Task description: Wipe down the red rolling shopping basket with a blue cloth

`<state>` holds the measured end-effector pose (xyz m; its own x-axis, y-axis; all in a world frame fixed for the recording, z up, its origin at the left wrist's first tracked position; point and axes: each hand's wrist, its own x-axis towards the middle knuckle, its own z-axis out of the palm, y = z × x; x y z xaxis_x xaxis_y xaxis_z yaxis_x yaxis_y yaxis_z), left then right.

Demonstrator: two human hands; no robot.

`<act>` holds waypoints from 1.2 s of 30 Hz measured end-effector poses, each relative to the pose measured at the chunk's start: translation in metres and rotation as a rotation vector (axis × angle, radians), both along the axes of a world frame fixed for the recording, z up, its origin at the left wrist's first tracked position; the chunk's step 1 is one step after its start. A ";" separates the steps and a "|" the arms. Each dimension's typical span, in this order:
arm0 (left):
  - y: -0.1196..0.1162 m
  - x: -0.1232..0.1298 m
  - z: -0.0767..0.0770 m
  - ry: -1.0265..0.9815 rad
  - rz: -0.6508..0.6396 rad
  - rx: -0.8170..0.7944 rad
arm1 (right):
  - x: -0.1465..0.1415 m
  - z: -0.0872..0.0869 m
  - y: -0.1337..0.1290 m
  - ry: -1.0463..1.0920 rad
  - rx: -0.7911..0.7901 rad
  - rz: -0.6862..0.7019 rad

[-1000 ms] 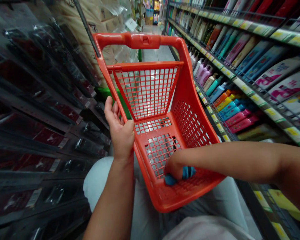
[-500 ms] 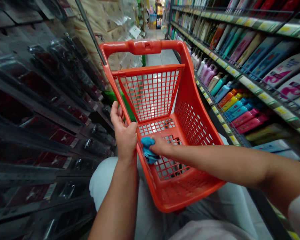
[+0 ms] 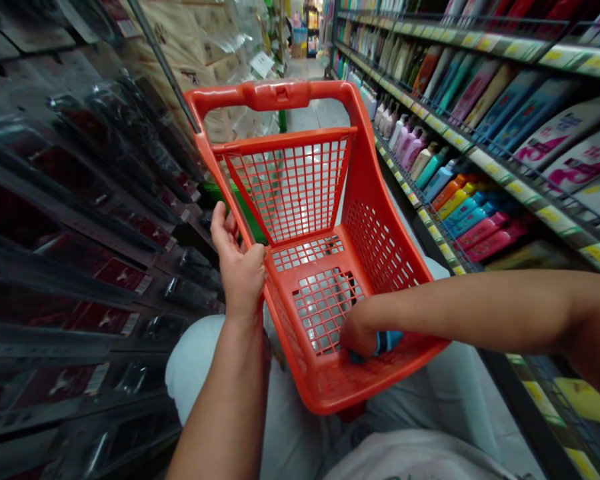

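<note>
A red plastic shopping basket [image 3: 360, 167] with a raised handle and grid walls stands tilted between my knees. My left hand [image 3: 240, 267] grips its left rim, thumb on the inner side and fingers outside. Down inside the basket, my right hand [image 3: 363, 333] presses a blue cloth [image 3: 389, 341] against the bottom near the front wall. Most of the cloth is hidden under the hand, and the right fingertips do not show.
Shelves of bottles [image 3: 473, 220] with price strips line the right side. On the left hang dark packaged goods [image 3: 105, 267] on a rack. A thin metal pole [image 3: 165, 67] rises by the handle. Wrapped boxes [image 3: 205, 40] stand behind, and a tiled aisle [image 3: 307, 69] runs ahead.
My right hand has moved with the blue cloth from the basket's left inner wall to the front right of its bottom. My left hand keeps its hold on the rim.
</note>
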<state>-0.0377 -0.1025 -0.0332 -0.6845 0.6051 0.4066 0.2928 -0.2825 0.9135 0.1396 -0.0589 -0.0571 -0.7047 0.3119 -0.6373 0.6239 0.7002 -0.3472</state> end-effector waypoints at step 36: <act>0.019 -0.034 0.009 0.053 -0.013 -0.218 | 0.025 0.107 0.208 0.617 0.904 -0.431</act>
